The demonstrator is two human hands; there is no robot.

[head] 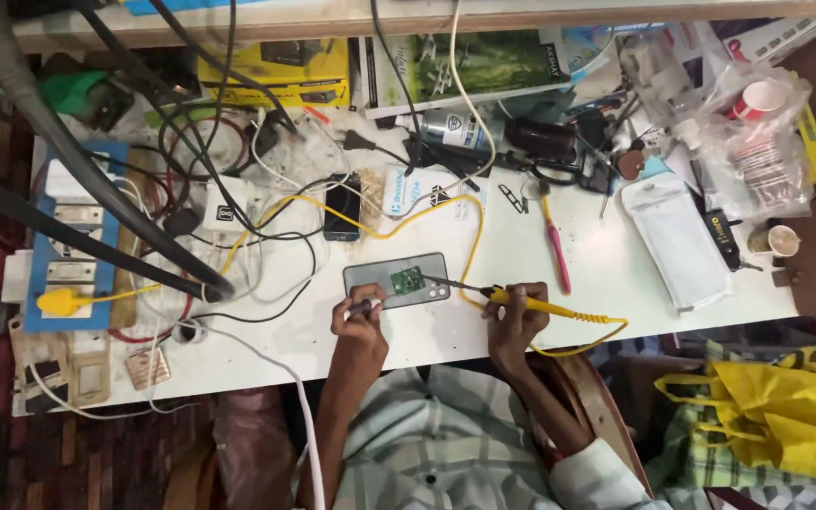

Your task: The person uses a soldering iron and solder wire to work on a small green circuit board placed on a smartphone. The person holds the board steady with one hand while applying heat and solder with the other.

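A grey phone (375, 276) lies face down on the white workbench (606, 274), with a small green circuit board (408, 280) resting on it. My left hand (359, 316) grips a thin dark tool (370, 304) whose end points at the board's lower left. My right hand (512, 316) holds a yellow-handled soldering iron (531, 304); its metal tip (441, 281) touches the board's right edge. The iron's yellow cord (469, 227) loops over the bench behind the phone.
A blue switchboard (63, 236) with tangled cables sits at the left. A black phone (342, 208), a pink-handled tool (553, 247), a white pouch (677, 241), bottles, plastic bags and a paper cup (783, 241) crowd the back and right. A yellow bag (786, 406) lies lower right.
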